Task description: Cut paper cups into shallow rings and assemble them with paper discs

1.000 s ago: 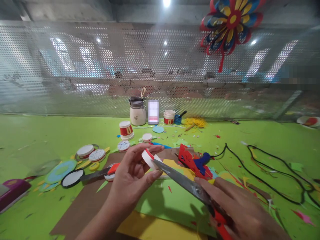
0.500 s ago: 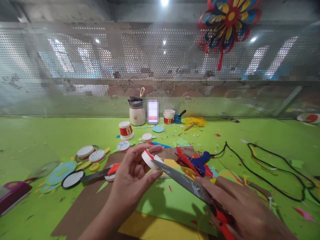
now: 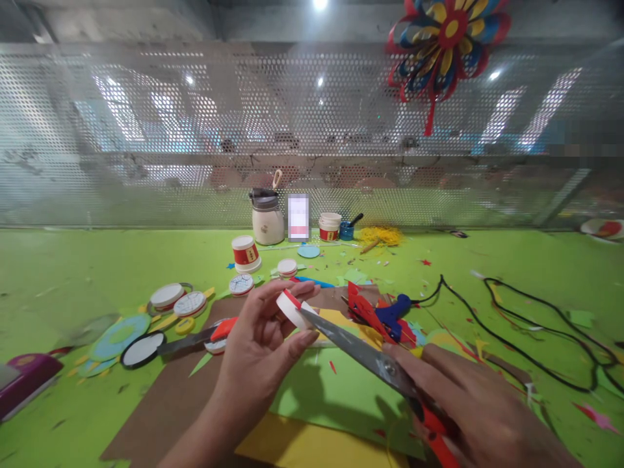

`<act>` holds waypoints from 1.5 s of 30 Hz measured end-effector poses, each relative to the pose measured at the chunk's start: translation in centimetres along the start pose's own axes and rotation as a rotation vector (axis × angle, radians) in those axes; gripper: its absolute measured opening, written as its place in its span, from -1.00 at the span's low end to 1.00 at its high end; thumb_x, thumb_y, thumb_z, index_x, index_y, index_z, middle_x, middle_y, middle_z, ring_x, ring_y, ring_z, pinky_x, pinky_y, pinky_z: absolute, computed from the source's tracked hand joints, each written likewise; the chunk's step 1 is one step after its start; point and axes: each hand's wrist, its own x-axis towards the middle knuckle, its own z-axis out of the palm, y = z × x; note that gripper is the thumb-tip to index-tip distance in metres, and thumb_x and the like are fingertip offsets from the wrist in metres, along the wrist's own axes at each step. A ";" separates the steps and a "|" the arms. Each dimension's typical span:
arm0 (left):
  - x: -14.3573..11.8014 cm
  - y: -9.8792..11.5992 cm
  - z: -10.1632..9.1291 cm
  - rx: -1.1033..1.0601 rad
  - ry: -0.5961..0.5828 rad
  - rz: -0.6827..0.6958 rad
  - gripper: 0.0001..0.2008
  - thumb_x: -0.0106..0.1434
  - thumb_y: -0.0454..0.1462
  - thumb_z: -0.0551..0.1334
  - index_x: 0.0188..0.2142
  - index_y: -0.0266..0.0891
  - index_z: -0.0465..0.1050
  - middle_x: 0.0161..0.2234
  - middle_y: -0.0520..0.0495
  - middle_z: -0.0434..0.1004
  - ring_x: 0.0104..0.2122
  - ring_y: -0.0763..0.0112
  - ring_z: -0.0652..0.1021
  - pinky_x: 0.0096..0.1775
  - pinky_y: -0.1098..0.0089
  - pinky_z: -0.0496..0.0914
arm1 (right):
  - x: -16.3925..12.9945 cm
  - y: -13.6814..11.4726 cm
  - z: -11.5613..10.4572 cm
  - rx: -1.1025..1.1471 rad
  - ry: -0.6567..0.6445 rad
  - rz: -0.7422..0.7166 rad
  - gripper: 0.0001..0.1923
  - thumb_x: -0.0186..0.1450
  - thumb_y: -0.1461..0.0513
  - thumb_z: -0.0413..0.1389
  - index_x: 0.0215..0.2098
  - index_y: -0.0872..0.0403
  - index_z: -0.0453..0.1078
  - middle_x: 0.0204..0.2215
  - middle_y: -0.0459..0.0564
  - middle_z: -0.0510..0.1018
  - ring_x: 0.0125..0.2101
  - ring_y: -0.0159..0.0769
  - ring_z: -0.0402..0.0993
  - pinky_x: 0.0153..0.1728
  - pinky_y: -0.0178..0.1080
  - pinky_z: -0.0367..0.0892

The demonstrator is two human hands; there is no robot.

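Between the thumb and fingers of my left hand (image 3: 258,344) is a small white paper ring (image 3: 288,311) with a red edge. My right hand (image 3: 468,396) grips a pair of scissors (image 3: 370,361) by its red handles. The blades point up and left, and their tip touches the right side of the ring; whether they cut into it I cannot tell. Under both hands lie a light green sheet (image 3: 316,403), a yellow sheet (image 3: 312,442) and a brown sheet (image 3: 151,403).
A blue glue gun (image 3: 392,315) with a black cord (image 3: 517,354) lies at the right. Paper discs (image 3: 190,303) and a purple object (image 3: 29,383) are at the left. Behind stand a flask (image 3: 268,221), a phone (image 3: 298,218), paper cups (image 3: 330,227) and a perforated screen (image 3: 160,149).
Hardly anything differs. The ring and the scissors' tip stay together in nearly the same place, with only a slight shift of my hands.
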 end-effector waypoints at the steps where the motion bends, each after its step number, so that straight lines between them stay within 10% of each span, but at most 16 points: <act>1: 0.0 -0.1 0.0 -0.003 -0.004 0.009 -0.61 0.21 -0.42 0.31 0.00 -0.13 0.33 0.03 -0.14 0.56 0.08 0.27 0.51 -0.10 0.47 0.52 | 0.1 0.0 -0.1 -0.008 0.004 -0.004 -0.60 0.32 0.34 -0.12 0.11 0.17 0.28 -0.33 0.12 0.57 -0.35 -0.17 0.59 -0.41 -0.25 0.49; 17: -0.2 1.2 1.1 0.105 0.116 -0.114 -0.66 0.19 -0.36 0.32 -0.06 -0.19 0.31 -0.06 -0.14 0.59 -0.02 0.32 0.57 -0.08 0.42 0.50 | -0.6 0.5 0.4 0.020 -0.033 0.038 -0.57 0.30 0.28 -0.01 0.13 0.20 0.35 -0.38 0.11 0.54 -0.44 -0.17 0.54 -0.46 -0.21 0.49; 27: -0.4 1.5 1.3 0.131 0.112 -0.140 -0.66 0.19 -0.32 0.31 -0.06 -0.17 0.31 -0.01 -0.21 0.57 0.00 0.23 0.56 -0.07 0.33 0.51 | 1.2 -0.6 -0.2 0.591 -0.246 0.292 -0.61 0.14 0.41 0.08 -0.13 -0.04 0.52 -0.39 -0.16 0.64 -0.43 -0.33 0.58 -0.40 -0.38 0.48; 45: -0.4 1.1 1.3 0.118 0.160 -0.137 -0.64 0.17 -0.32 0.33 -0.07 -0.20 0.28 -0.04 -0.22 0.59 -0.03 0.21 0.58 -0.08 0.32 0.50 | 0.1 0.0 0.5 0.268 -0.101 0.170 -0.52 0.15 0.37 0.05 0.04 0.09 0.45 -0.26 0.09 0.65 -0.32 -0.16 0.62 -0.35 -0.23 0.54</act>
